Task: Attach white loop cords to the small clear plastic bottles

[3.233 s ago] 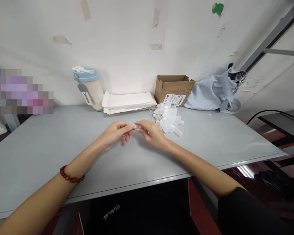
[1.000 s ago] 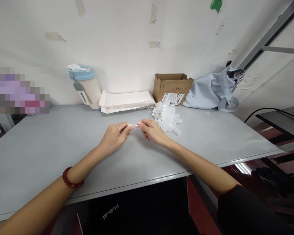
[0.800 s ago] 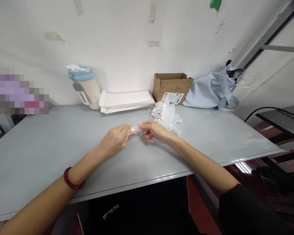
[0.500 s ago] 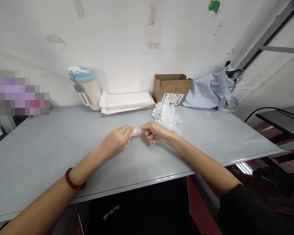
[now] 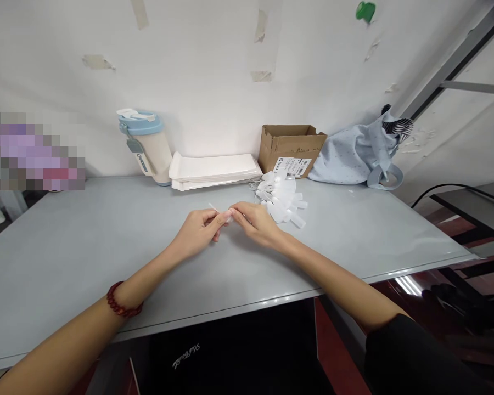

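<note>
Above the middle of the grey tabletop, my left hand (image 5: 200, 227) and my right hand (image 5: 257, 222) meet fingertip to fingertip. Both are closed in a pinch on one small translucent white plastic piece (image 5: 229, 219), mostly covered by the fingers. A thin pale end of it pokes up behind the left fingers. Right behind my right hand lies a loose pile of similar white plastic pieces (image 5: 283, 192), with flat tabs and thin strings or wires.
Along the wall stand a cream tumbler (image 5: 155, 156) with a blue lid, a stack of white flat packets (image 5: 216, 169), an open cardboard box (image 5: 290, 145) and a light blue cloth bag (image 5: 349, 153). The grey table (image 5: 86, 258) ends close to my body.
My hands have come closer together. The plastic piece, stretched visibly between them before, is now mostly hidden in the fingertips. My left hand has turned so its thumb shows on top.
</note>
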The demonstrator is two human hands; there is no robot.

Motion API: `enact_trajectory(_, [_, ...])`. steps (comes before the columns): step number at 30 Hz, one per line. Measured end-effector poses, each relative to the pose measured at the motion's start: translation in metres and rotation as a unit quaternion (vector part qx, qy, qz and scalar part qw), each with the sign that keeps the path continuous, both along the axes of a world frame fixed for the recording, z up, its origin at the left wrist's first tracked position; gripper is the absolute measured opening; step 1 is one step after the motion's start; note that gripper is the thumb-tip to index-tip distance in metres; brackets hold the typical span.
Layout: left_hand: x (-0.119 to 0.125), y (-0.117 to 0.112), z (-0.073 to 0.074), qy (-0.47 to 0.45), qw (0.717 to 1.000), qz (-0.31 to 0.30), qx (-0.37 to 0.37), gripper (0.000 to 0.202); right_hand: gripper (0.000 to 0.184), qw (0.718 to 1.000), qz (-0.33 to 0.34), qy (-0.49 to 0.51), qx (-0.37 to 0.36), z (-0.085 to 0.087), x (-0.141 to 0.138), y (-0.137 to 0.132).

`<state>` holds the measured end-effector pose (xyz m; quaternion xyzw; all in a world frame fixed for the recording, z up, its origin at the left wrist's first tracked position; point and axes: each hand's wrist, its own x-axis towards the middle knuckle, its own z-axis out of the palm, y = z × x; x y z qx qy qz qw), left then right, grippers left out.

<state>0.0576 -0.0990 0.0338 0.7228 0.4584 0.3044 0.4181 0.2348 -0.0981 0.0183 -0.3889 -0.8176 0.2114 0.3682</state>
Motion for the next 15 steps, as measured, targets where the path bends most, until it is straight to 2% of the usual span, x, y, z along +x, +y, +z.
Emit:
enact_trajectory(7, [0.0045, -0.0038, 0.0064, -0.114, 0.982, 0.030, -0.145, 0.046, 0.029, 0.999, -0.002, -0.016, 0.047, -0.0045, -0.0003, -0.0030])
enact_trajectory(11, [0.0038, -0.0021, 0.0058, -0.118, 0.980, 0.025, -0.158, 0.047, 0.026, 0.997, 0.006, -0.027, 0.078, -0.0085, -0.0035, -0.0034])
enact_trajectory(15, [-0.0013, 0.0043, 0.0053, -0.127, 0.983, 0.036, -0.124, 0.044, 0.023, 0.999, -0.019, 0.014, 0.037, -0.0062, -0.0033, -0.0021])
